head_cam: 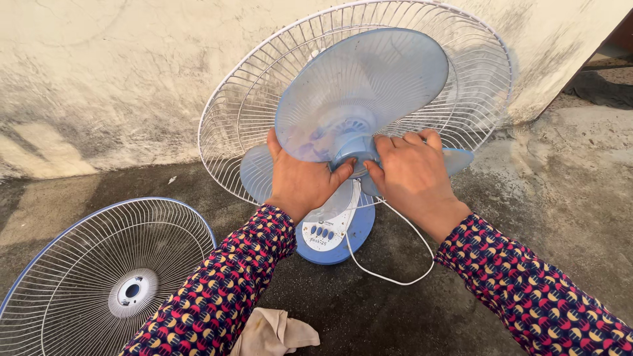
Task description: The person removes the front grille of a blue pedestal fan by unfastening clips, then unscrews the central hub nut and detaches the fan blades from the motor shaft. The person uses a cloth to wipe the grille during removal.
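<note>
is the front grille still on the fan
No, the front grille lies flat on the ground apart from the fan, and both hands, left hand and right hand, touch the bare blue blade.

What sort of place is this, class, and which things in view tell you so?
Probably an outdoor yard or rooftop: a stained plaster wall, rough concrete ground in sunlight, and a fan stood there, its detached front grille lying beside it.

I am outdoors, in a bare yard or on a flat roof of a home. A rough concrete floor (527, 198), dark and stained, runs under me, and a weathered, blotched plaster wall (99, 79) stands from nine to one o'clock. Low sunlight falls across both. A household fan (356, 105) stands against the wall at twelve.
</note>
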